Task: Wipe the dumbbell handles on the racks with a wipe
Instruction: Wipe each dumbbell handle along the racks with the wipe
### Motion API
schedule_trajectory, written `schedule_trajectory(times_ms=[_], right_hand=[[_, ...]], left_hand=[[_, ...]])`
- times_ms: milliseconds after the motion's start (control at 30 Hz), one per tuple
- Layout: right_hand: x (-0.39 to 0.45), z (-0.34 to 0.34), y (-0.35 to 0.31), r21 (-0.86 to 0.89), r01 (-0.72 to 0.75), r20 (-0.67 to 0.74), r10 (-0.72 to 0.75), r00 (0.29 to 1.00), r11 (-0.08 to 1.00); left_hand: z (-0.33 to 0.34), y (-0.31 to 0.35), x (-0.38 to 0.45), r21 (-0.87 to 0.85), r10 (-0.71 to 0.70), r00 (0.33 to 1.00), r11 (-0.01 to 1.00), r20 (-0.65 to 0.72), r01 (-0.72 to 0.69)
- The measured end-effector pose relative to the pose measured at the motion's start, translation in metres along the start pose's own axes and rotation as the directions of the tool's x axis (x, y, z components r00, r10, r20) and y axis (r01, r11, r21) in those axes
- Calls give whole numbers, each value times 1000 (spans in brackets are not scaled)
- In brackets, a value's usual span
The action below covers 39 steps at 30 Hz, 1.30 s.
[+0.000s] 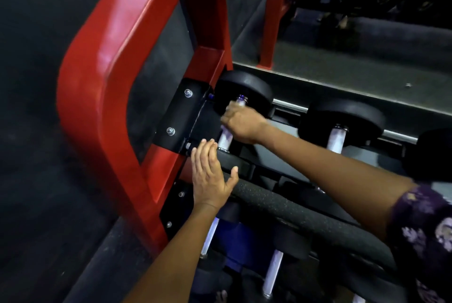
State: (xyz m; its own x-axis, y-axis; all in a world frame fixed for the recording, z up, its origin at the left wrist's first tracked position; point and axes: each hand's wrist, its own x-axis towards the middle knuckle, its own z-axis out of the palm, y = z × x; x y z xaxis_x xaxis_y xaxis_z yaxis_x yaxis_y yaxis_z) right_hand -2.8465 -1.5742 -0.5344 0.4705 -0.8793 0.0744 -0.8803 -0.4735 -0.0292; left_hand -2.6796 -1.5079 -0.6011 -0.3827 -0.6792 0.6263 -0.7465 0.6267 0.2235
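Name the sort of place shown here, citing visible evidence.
Most likely a gym's weights area: black dumbbells with metal handles sit in rows on a red-framed rack, and the right hand grips one dumbbell handle.

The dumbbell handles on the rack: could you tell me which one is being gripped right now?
The leftmost handle on the upper row, beside the red frame: the right hand wraps it. Its neighbour stands bare.

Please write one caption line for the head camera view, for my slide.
Right hand grips the end dumbbell's handle on the red rack; left hand rests open on the rail.
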Motion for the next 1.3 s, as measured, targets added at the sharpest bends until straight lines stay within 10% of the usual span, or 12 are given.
schedule_trajectory(times_ms=[100,267,433,700,967,1167,1300], right_hand=[[-8,2,-15,41,88,188,-94,978,995],[-3,-4,9,-28,-133,-73,131,989,991],[-23,9,-22,1,1,108,-1,994,1000],[-14,14,-30,71,-425,-161,431,888,902],[-21,21,-28,334,-339,-128,398,908,880],[-20,14,-7,155,-398,-132,418,899,904],[-28,29,-31,562,-450,3,542,841,695]], left_hand=[[-2,-1,1,-4,3,1000,1000,8,-3],[-4,-3,0,-5,17,999,1000,41,-17],[-6,-2,0,-36,2,999,999,45,-1],[-4,-4,0,-67,10,1000,998,26,-8],[-1,-4,1,-62,18,1000,998,-13,-19],[-2,-3,3,-73,20,1000,997,-16,-22],[-2,-3,1,-68,24,999,997,-24,-25]])
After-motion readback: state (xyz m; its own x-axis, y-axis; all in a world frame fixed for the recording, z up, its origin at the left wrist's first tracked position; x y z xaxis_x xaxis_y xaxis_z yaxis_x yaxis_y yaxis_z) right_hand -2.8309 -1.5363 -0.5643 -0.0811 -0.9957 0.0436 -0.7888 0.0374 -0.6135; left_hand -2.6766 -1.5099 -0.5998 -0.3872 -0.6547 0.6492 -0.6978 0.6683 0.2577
